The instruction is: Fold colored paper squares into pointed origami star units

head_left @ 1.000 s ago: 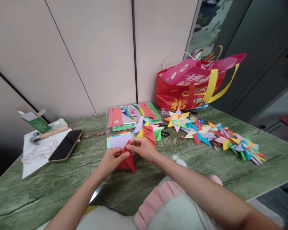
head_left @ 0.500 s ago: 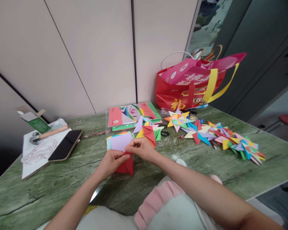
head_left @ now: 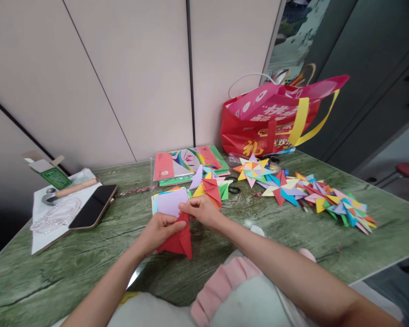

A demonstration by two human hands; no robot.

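Note:
A folded red paper piece (head_left: 177, 240) rests on the green marbled table (head_left: 88, 259) just in front of me. My left hand (head_left: 158, 229) pinches its upper left part with closed fingers. My right hand (head_left: 199, 210) pinches its top corner from the right, fingers closed. Directly behind my hands lies a small stack of coloured paper squares (head_left: 170, 200) with a lilac sheet on top. A pile of folded paper units (head_left: 213, 187), red, yellow and green, sits just beyond my right hand.
Packs of coloured paper (head_left: 187, 164) lie near the wall. Several finished paper stars (head_left: 310, 195) spread along the right. A red gift bag (head_left: 276, 120) stands behind them. At left, a phone (head_left: 93, 206), beads (head_left: 56, 215) and a small box (head_left: 49, 170) rest on a white board.
The red piece has been turned and opened downward, its lower point now nearer to me. Both hands stayed in place, pinching its top.

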